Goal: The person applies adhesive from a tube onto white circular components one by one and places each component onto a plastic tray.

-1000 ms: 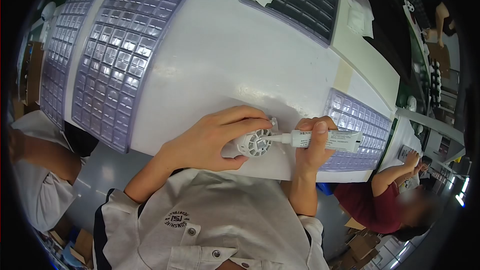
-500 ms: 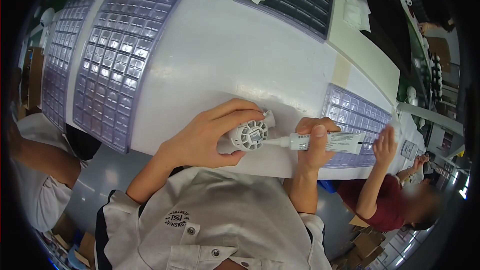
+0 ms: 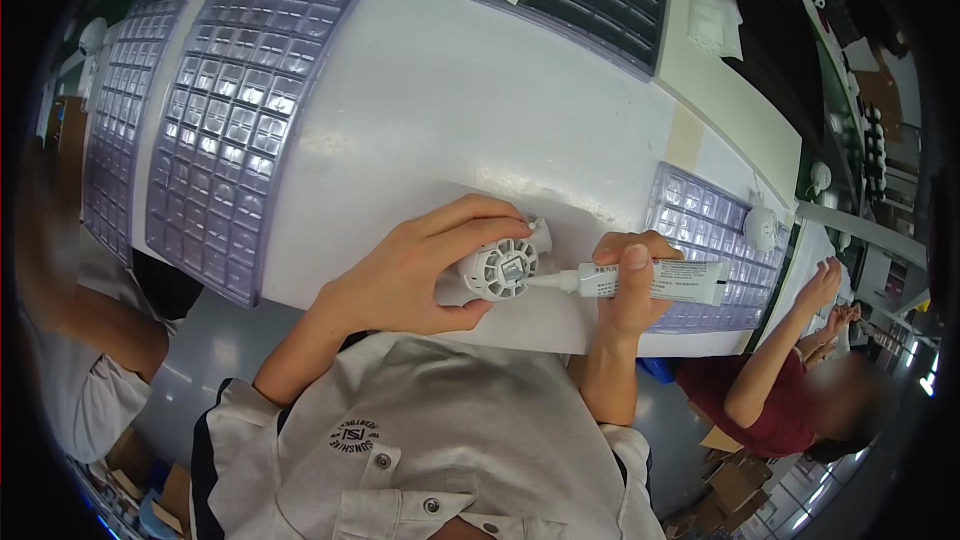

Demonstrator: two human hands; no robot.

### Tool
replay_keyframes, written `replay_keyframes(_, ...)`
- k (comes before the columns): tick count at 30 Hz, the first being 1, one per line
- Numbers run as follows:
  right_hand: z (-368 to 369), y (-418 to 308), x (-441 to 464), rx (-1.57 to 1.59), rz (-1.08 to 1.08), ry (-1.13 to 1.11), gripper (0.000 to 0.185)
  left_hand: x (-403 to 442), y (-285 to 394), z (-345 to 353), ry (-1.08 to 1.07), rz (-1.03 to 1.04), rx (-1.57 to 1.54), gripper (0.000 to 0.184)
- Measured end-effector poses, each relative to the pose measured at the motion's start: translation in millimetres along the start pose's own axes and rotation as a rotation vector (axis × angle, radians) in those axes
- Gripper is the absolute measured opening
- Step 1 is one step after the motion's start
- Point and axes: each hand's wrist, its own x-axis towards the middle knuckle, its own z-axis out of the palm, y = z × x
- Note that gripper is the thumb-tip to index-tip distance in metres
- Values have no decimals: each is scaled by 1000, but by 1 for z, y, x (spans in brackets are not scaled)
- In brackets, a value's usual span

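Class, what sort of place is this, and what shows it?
Probably an assembly workshop: compartmented trays lie on the white table, another person is nearby, and the right hand holds a labelled tube by a round white part.

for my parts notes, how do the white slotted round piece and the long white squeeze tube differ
The round piece has a slotted face; the long tube has printed text. The left hand holds the piece, the right hand the tube. Both are mostly white.

Round part (image 3: 499, 271) left of tube (image 3: 690, 281), over table (image 3: 400, 110)
Two trays (image 3: 225, 130) lie left, a third (image 3: 600, 0) behind, a fourth (image 3: 697, 225) right, beneath a dome (image 3: 762, 230).
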Motion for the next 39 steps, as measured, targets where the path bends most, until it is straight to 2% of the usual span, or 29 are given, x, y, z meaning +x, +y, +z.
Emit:
replay_keyframes(11, -6, 5, 1, 26, -98, -1, 33, 0, -1, 0, -6, -6, 1, 64)
replay_keyframes(15, -7, 3, 0, 189, -116, 32, 36, -2, -1, 0, 10, -15, -26, 63)
replay_keyframes(21, 4, 10, 3, 339, -343, -2, 40, -6, 23, -18, 53, -16, 15, 61)
replay_keyframes(23, -1, 5, 7, 451, -295, 67, 40, -11, 34, -37, 58, -17, 50, 61)
replay_keyframes(27, -6, -2, 9, 511, -210, 288, 39, -19, 31, -97, 745, -153, 400, 57)
replay_keyframes(29, -8, -5, 10, 508, -201, 372, 39, -23, 11, -125, 868, -190, 565, 56)
replay_keyframes(30, -7, -6, 10, 497, -221, 346, 39, -26, 0, -132, 861, -172, 572, 56)
replay_keyframes(32, -7, -10, 8, 467, -257, 301, 38, -30, -18, -144, 872, -202, 347, 56)
replay_keyframes(35, -9, -18, 7, 499, -272, 358, 38, -37, -23, -154, 772, -231, 303, 61)
replay_keyframes(37, -24, -28, 3, 484, -313, 433, 38, -37, -14, -147, 767, -257, 530, 64)
replay_keyframes(39, -39, -44, -3, 553, -356, 403, 38, -24, 1, -128, 964, -122, 883, 62)
